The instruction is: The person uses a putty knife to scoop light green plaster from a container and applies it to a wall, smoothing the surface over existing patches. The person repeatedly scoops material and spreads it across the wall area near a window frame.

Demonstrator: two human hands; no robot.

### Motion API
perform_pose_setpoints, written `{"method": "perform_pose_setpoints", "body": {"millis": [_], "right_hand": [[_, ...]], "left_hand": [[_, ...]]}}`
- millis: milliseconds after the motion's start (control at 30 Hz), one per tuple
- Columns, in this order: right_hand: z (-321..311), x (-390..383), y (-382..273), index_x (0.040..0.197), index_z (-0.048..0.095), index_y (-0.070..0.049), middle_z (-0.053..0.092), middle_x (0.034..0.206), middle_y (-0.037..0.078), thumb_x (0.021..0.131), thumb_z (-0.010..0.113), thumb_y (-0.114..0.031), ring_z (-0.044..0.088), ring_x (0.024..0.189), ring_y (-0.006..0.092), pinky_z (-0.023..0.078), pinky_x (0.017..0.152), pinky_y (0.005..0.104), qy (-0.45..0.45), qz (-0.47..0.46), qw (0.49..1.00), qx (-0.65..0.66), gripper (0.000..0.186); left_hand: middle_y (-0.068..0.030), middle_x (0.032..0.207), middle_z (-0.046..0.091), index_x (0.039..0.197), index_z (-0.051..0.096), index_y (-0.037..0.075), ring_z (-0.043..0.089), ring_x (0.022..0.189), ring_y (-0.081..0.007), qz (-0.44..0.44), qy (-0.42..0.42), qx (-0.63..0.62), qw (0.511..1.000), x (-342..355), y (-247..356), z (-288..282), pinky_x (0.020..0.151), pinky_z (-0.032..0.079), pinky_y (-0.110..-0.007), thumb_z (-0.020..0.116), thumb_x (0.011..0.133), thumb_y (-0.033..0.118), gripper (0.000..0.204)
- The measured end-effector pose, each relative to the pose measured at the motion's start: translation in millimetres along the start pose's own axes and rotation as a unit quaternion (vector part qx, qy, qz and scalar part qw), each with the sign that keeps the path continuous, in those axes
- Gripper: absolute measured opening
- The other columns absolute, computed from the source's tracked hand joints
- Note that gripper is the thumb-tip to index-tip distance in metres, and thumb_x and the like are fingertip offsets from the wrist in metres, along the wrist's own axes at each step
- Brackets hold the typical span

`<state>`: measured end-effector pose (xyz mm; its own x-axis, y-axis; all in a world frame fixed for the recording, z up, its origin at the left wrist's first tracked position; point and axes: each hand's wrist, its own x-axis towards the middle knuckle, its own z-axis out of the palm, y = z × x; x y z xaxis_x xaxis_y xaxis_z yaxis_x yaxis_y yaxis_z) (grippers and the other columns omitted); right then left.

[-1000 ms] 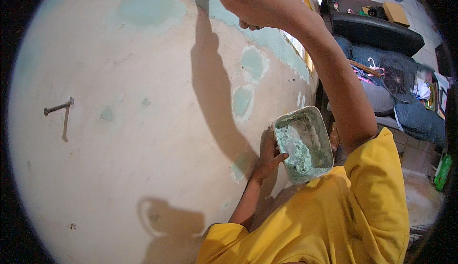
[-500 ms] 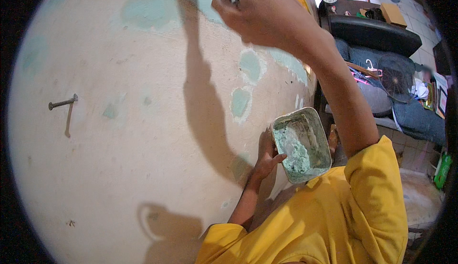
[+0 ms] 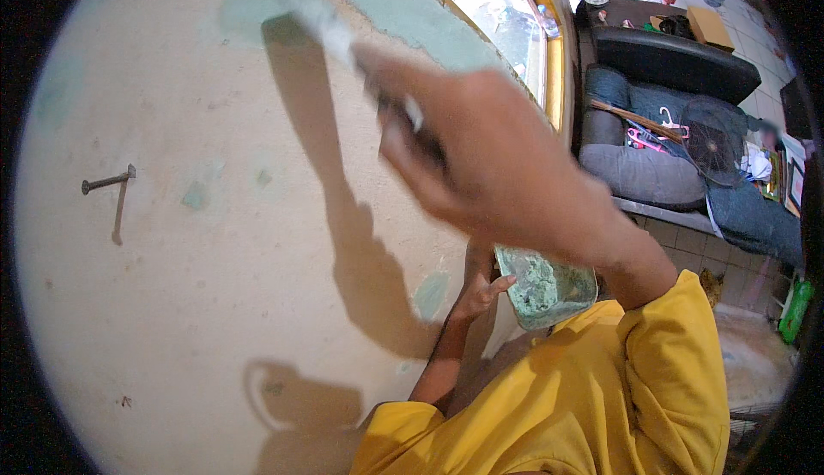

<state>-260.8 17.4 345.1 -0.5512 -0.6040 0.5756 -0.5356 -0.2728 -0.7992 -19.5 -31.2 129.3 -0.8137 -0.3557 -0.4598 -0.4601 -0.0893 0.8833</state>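
My right hand [image 3: 493,145], blurred by motion, is closed around a putty knife [image 3: 336,39]. Its pale, smeared blade points up and left, close to a green patch [image 3: 245,13] on the cream wall [image 3: 215,295]; whether it touches the wall I cannot tell. Lower down, my left hand [image 3: 476,295] grips the side of a squarish plastic tub [image 3: 584,290], thumb over the rim. Crumbly light-green putty [image 3: 534,279] lies inside the tub. My right hand and wrist cover the tub's upper part.
A large bolt [image 3: 107,185] sticks out of the wall at left. A yellow-framed window [image 3: 556,54] is at the top. To the right are a cluttered grey-blue sofa [image 3: 639,173], a round fan [image 3: 717,142] and a black padded seat back [image 3: 678,61].
My right hand has come down from the top edge, bringing the putty knife's blade into view and covering part of the tub. My left hand and the tub have hardly moved.
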Motion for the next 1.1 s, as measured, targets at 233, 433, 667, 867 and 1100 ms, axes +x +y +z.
{"method": "perform_pose_setpoints", "body": {"millis": [233, 433, 667, 867, 1100], "right_hand": [[3.3, 74.4, 74.5, 0.071, 0.062, 0.005, 0.060, 0.068, 0.026, 0.074, 0.056, -0.015, 0.061, 0.066, 0.0419, 0.050, 0.065, 0.0470, 0.075, -0.040, 0.994, -0.074, 0.021], [16.3, 16.2, 27.1, 0.106, 0.059, 0.001, 0.057, 0.061, 0.018, 0.085, 0.052, -0.015, 0.056, 0.050, 0.0259, 0.045, 0.051, 0.0357, 0.019, -0.036, 0.998, -0.050, 0.028], [-6.5, 46.2, 48.5, 0.120, 0.053, 0.002, 0.058, 0.064, 0.018, 0.084, 0.054, -0.016, 0.056, 0.049, 0.0221, 0.045, 0.052, 0.0346, 0.044, -0.005, 0.994, -0.101, 0.040], [19.2, 50.9, 70.6, 0.120, 0.054, 0.002, 0.058, 0.063, 0.019, 0.084, 0.053, -0.014, 0.056, 0.048, 0.0255, 0.045, 0.052, 0.0355, 0.068, -0.015, 0.995, -0.073, 0.039], [11.2, -15.6, 26.0, 0.119, 0.053, 0.002, 0.057, 0.063, 0.019, 0.083, 0.054, -0.012, 0.055, 0.049, 0.0274, 0.046, 0.053, 0.0367, 0.029, -0.024, 0.999, -0.002, 0.038]], "left_hand": [[-0.0135, 0.137, 0.027, 0.143, 0.015, 0.010, 0.029, 0.130, -0.0282, 0.035, 0.054, 0.090, 0.994, 4.4, 21.8, 9.6, 0.101, 0.035, -0.043, 0.074, 0.069, 0.039, 0.099], [-0.0133, 0.137, 0.027, 0.144, 0.010, 0.008, 0.030, 0.129, -0.0293, 0.020, 0.045, -0.006, 0.999, -6.0, 21.8, 7.4, 0.103, 0.033, -0.044, 0.074, 0.069, 0.041, 0.104], [-0.0139, 0.143, 0.017, 0.145, 0.001, 0.010, 0.025, 0.134, -0.0314, 0.004, 0.012, -0.022, 1.000, -0.1, 17.9, 5.3, 0.103, 0.034, -0.045, 0.075, 0.068, 0.039, 0.111], [-0.0124, 0.143, 0.017, 0.145, 0.004, 0.011, 0.028, 0.131, -0.0308, -0.009, 0.022, 0.044, 0.999, 5.1, 20.0, 9.6, 0.103, 0.035, -0.044, 0.075, 0.068, 0.036, 0.108], [-0.0121, 0.141, 0.022, 0.145, 0.007, 0.011, 0.026, 0.132, -0.0271, 0.017, 0.002, -0.009, 1.000, -0.7, 14.4, 3.8, 0.105, 0.031, -0.042, 0.074, 0.068, 0.036, 0.105]]}}
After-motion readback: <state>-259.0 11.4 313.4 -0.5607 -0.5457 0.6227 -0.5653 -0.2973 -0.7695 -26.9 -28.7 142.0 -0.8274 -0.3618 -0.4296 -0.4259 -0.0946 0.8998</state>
